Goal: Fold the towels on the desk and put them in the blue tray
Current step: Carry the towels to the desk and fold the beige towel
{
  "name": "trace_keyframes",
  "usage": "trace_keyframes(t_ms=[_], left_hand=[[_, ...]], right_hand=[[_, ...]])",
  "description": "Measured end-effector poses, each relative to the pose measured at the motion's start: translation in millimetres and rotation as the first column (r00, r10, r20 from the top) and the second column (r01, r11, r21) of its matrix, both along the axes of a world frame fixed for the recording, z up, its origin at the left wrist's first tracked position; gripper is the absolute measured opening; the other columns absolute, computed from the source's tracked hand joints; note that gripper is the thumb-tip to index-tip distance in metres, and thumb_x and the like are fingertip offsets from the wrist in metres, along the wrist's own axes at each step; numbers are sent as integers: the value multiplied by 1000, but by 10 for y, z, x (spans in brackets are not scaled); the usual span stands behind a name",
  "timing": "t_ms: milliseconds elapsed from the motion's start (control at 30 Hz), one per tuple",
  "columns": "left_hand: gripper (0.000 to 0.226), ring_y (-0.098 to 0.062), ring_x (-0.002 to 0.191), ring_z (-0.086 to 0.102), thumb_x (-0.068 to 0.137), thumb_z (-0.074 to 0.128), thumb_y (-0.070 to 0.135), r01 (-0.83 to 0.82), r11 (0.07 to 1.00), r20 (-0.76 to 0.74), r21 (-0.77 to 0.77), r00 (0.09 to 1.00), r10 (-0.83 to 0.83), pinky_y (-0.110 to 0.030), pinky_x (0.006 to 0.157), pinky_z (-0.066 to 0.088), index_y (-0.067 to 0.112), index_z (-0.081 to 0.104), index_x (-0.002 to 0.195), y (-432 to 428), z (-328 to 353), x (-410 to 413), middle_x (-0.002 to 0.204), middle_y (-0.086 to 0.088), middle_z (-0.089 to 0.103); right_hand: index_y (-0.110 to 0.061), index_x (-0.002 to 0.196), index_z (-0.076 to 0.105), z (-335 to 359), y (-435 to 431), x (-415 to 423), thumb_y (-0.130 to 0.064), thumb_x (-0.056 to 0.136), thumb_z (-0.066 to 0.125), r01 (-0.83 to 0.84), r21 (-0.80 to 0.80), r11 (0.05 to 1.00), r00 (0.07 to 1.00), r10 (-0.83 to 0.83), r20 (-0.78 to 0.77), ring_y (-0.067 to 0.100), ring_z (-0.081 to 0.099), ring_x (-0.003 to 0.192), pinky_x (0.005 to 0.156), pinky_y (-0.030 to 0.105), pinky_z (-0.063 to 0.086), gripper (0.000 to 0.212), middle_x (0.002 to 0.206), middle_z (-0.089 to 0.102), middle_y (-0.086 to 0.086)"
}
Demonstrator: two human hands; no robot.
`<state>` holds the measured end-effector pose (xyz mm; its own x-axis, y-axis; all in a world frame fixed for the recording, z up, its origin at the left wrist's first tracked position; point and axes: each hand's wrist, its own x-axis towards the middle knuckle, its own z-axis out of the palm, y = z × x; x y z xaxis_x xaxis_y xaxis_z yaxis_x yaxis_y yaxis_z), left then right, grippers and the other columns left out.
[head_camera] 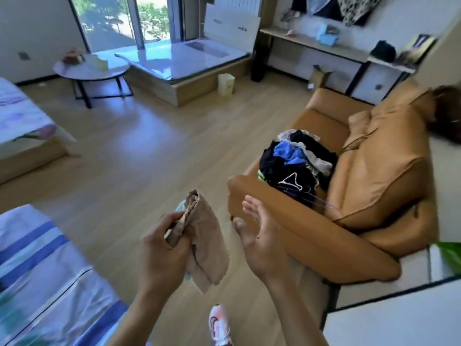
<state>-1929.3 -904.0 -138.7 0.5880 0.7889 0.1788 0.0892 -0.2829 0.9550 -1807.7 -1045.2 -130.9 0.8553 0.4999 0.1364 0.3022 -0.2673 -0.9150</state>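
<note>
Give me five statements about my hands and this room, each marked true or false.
1. The left hand grips a beige towel. True.
2. The right hand holds a hanger. False: it is open and holds nothing.
3. A clothes pile lies on the sofa. True.
4. The towel lies in a blue tray. False: the left hand holds it; no blue tray is in view.
5. A bin stands on the round table. False: it stands on the floor.

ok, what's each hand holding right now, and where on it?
The left hand grips the beige towel by its bunched upper part, and the rest hangs below. The right hand is open and holds nothing.
</note>
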Motion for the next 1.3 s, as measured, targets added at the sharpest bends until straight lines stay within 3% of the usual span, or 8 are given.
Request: trace_keyframes(t_ms=[233,367,500,600,700,800,1067,1300], left_hand=[[67,1,71,62,77,66,-16,34,999,36,37,999,-36,-17,64,46,51,67,83,458,107,1409,83,15,70],[54,-3,74,63,76,63,-9,15,997,31,78,999,-17,-14,64,44,44,68,82,847,221,1974,82,10,68],[38,-8,81,67,70,56,2,17,994,14,111,1000,-18,-22,69,49,34,70,85,1337,229,2520,86,12,70],[41,-9,82,69,70,58,-5,16,991,-7,135,1000,-15,-30,70,54,30,73,88,1752,148,2960,90,12,71],[51,-8,83,71,72,61,-16,7,994,-10,110,1000,-6,-27,69,55,30,74,88,2182,97,3400,93,11,72],[46,-4,83,70,70,60,-9,-25,990,-31,140,999,29,-18,70,51,31,75,86,2641,122,3856,90,14,73],[40,-6,79,68,67,59,-3,-125,982,-25,139,991,129,-20,69,50,30,73,85,4036,406,5081,84,12,72],[42,-6,78,68,66,58,-1,-82,991,11,110,997,81,-17,69,50,36,72,81,5266,399,6216,84,12,72]], right_hand=[[-36,139,50,71,452,1486,-41,92,65,-4,-55,999,1000,4,5,-5,53,125,102,23,46,50,133,59,-19],[-32,139,52,124,820,2158,-40,93,67,11,-14,1000,999,-11,-45,-2,54,125,99,18,43,49,132,60,-15],[-30,132,55,23,1387,2801,-28,94,68,2,33,999,993,2,-122,2,58,122,106,33,48,40,130,63,-9],[-26,128,59,-129,1939,3294,-20,94,68,-14,56,998,985,23,-172,4,61,120,108,39,48,36,126,66,-10],[-27,126,61,-250,2488,3773,-21,94,68,-58,61,996,978,69,-198,1,62,119,107,35,49,33,125,67,-13],[-26,125,62,-319,3019,4310,-21,95,67,-89,64,994,975,100,-199,4,62,119,107,36,48,32,125,67,-10],[-28,128,60,-91,4386,5643,-24,95,66,-119,76,990,973,131,-190,0,60,119,107,32,48,34,127,66,-14],[-28,122,64,-35,5456,6570,-19,94,67,-54,133,990,985,74,-157,0,62,118,106,32,49,29,123,69,-14]])
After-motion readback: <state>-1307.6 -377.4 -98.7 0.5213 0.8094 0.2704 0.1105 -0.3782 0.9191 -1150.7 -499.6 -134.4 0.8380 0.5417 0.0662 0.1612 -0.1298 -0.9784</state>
